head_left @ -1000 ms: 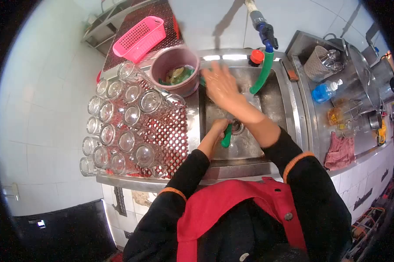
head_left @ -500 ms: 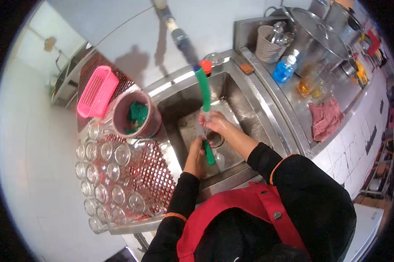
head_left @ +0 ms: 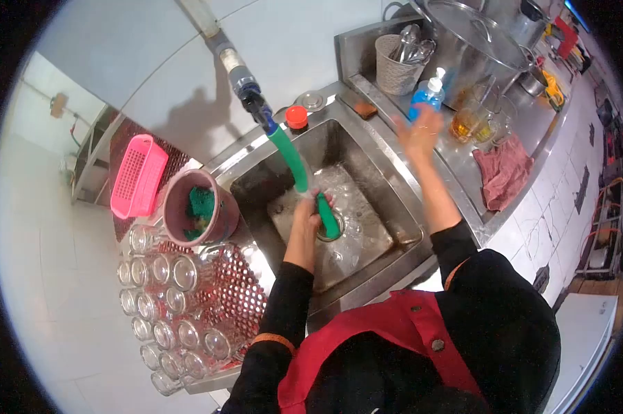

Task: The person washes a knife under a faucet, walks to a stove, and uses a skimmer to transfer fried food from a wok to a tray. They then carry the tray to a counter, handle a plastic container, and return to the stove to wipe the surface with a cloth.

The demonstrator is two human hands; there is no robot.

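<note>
My left hand (head_left: 307, 214) is down in the steel sink (head_left: 387, 186), gripping a green-handled tool (head_left: 327, 215) under the water from the green hose (head_left: 288, 156). My right hand (head_left: 420, 131) is raised over the counter with fingers spread, right beside the blue soap bottle (head_left: 427, 93); it holds nothing. Water runs over the sink floor around the drain.
Several upturned glass jars (head_left: 180, 297) stand on a red perforated mat left of the sink. A mauve bucket (head_left: 175, 203) holds a green scourer; a pink basket (head_left: 139, 176) lies beyond. A red cloth (head_left: 502, 172), glasses of amber liquid, a utensil holder (head_left: 396, 74) and pots sit right.
My right hand left the hose stream in the sink and rose to the right, up to the soap bottle. My left hand stays in the sink with the green tool. The view swung right.
</note>
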